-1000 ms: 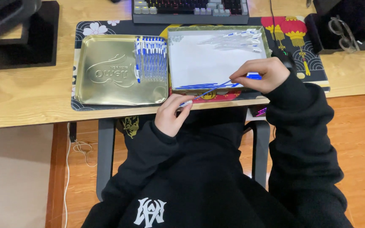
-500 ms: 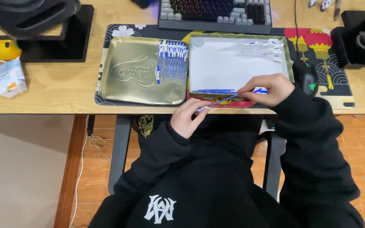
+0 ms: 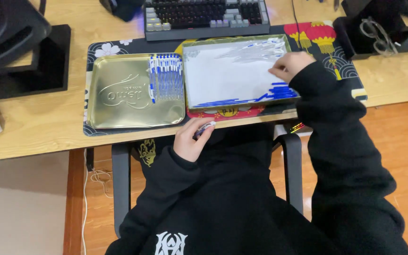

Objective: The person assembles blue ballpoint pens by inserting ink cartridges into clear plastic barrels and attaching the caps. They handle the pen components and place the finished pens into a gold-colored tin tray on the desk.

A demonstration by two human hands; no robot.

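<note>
Keyboard (image 3: 207, 19) is sitting beyond two gold tins on the tabletop (image 3: 38, 123). Right hand (image 3: 291, 65) is pinching clear pen barrels (image 3: 256, 49) inside the right tin (image 3: 234, 75); left hand (image 3: 192, 140) is grasping a pen (image 3: 204, 129) at the edge.

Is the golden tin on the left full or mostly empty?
Mostly empty. The golden tin holds only one row of blue-and-white pens along its right side; the rest of its embossed bottom is bare.

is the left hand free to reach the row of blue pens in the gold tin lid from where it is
Probably not freely: the left hand sits at the desk edge already holding a small pen-like part. The row of blue pens lies uncovered in the gold tin lid, nothing between.
</note>
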